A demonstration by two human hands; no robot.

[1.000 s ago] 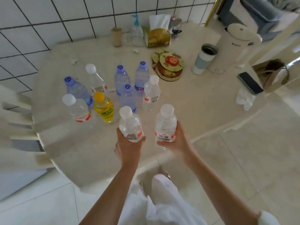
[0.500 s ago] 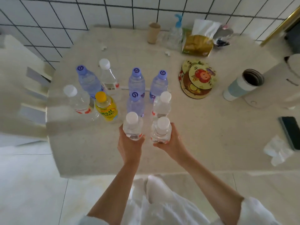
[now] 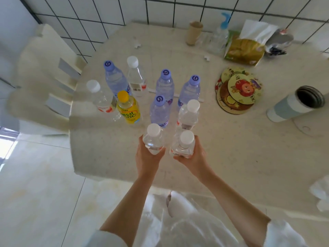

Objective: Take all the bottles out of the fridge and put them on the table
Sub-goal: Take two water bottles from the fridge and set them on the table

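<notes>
Two clear plastic bottles with white caps are in hand at the lower centre of the frame, above the near edge of the pale speckled round table (image 3: 240, 157): the left hand (image 3: 147, 157) has its fingers curled round the left-hand bottle (image 3: 153, 139), and the right hand (image 3: 194, 157) wraps the right-hand bottle (image 3: 184, 145) likewise. Whether either base touches the tabletop cannot be told. The step in hand appears to be the set-down of this pair. The next move calls for lowering each bottle upright onto the bare surface in front of the standing group, without knocking the nearest white-capped bottle (image 3: 188, 113) just beyond the right hand, then releasing. Count on the table: four clear bottles with purple caps, at the frame's centre (image 3: 164, 86), (image 3: 190, 90), (image 3: 159, 111) and left of centre (image 3: 114, 77); three clear white-capped bottles, the one cited plus two at left (image 3: 136, 75) and (image 3: 100, 97); one yellow bottle with a yellow cap (image 3: 128, 107). Total sighted: ten bottles. The fridge is out of view, so any remainder cannot be judged.
</notes>
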